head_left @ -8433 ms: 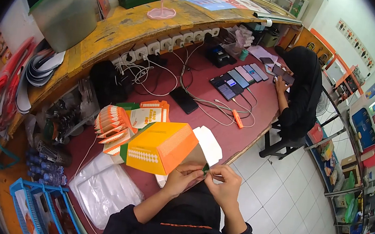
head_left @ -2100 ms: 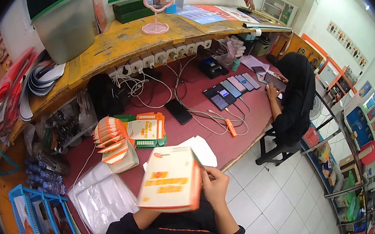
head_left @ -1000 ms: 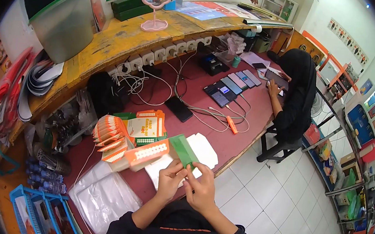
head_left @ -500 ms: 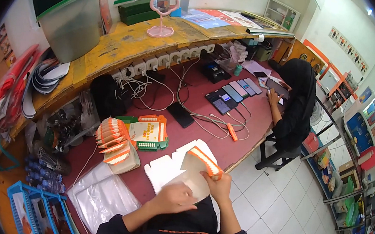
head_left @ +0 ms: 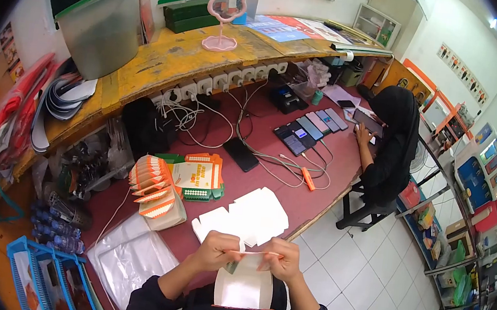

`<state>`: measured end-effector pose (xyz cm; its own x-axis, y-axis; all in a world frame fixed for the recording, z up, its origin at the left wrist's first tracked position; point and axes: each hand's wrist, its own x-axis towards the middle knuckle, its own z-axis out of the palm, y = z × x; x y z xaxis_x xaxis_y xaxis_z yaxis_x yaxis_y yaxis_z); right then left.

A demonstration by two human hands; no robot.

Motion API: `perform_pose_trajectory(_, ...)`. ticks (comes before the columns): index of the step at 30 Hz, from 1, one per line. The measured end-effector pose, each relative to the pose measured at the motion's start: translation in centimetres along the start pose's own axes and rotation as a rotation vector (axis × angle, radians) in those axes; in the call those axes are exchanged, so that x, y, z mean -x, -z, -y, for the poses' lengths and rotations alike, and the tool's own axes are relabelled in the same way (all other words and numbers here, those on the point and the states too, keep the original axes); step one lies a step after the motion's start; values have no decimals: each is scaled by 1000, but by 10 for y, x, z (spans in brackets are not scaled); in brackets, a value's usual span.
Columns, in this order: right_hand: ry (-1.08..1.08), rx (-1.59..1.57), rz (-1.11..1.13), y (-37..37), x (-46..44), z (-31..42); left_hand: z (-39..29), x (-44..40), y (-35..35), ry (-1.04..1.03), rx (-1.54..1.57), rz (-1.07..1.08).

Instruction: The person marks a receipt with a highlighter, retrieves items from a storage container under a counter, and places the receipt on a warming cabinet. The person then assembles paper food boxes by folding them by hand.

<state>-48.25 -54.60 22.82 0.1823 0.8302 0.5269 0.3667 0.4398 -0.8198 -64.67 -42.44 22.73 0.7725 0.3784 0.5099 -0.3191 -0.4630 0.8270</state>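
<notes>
A cardboard box piece (head_left: 244,289), its pale inner side showing, hangs over the lap below both hands. My left hand (head_left: 220,252) pinches its upper edge on the left, and my right hand (head_left: 282,259) pinches the same edge on the right. Just beyond the hands, white unfolded box sheets (head_left: 255,210) lie on the table. Left of these stands a fanned stack of orange-and-white folded boxes (head_left: 153,187). Beside that stack, a flat printed box sheet (head_left: 198,176) with orange and green edges rests on the table.
Clear plastic bags (head_left: 131,258) and a blue basket (head_left: 45,273) are at the left. A black phone (head_left: 240,154), cables and a row of phones (head_left: 313,128) lie farther back on the red table (head_left: 283,174). A person in black (head_left: 392,140) sits at the right.
The box piece has moved from above the white sheets down to the lap, its inner side now facing up. My left hand has gone from beside it to pinching its edge.
</notes>
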Motion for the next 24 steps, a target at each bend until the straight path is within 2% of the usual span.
perform_pose_trajectory(4,-135,93,98,6,-5,5,7,13,6,144,65,131)
perform_pose_trajectory(6,-172,-39,48,8,-11,8,5,14,-1,368,627,51)
perform_pose_trajectory(7,-173,-41,51,9,-16,9,9,22,-6,369,627,47)
perform_pose_trajectory(9,-384,-82,-192,9,-25,9,23,41,-15,517,539,146)
perform_pose_trajectory(10,-538,-119,-212,6,-25,2,2,39,-13,661,687,125)
perform_pose_trajectory(11,-540,-125,-198,6,-25,-10,27,57,-7,721,584,286)
perform_pose_trajectory(13,-775,-180,114,6,-24,-33,18,64,-11,652,748,145)
perform_pose_trajectory(14,-888,-124,290,1,-26,-37,23,73,-9,748,852,70)
perform_pose_trajectory(15,-884,-128,325,-7,-28,-38,11,68,-7,875,1092,-121)
perform_pose_trajectory(17,-907,-129,216,-27,-19,-39,23,82,-2,1116,979,-367)
perform_pose_trajectory(18,-757,-254,161,-31,-11,-55,22,86,2,1109,979,-408)
perform_pose_trajectory(19,-984,-429,224,-21,-15,-39,21,90,4,1028,858,-440)
perform_pose_trajectory(21,-729,-291,576,-26,-4,-41,19,102,12,959,740,-494)
perform_pose_trajectory(22,-733,-298,598,-36,-5,-45,19,108,17,919,684,-493)
perform_pose_trajectory(23,-392,8,630,-50,-5,-51,19,113,23,877,628,-485)
perform_pose_trajectory(24,-218,154,656,-61,-9,-57,22,121,31,879,633,-500)
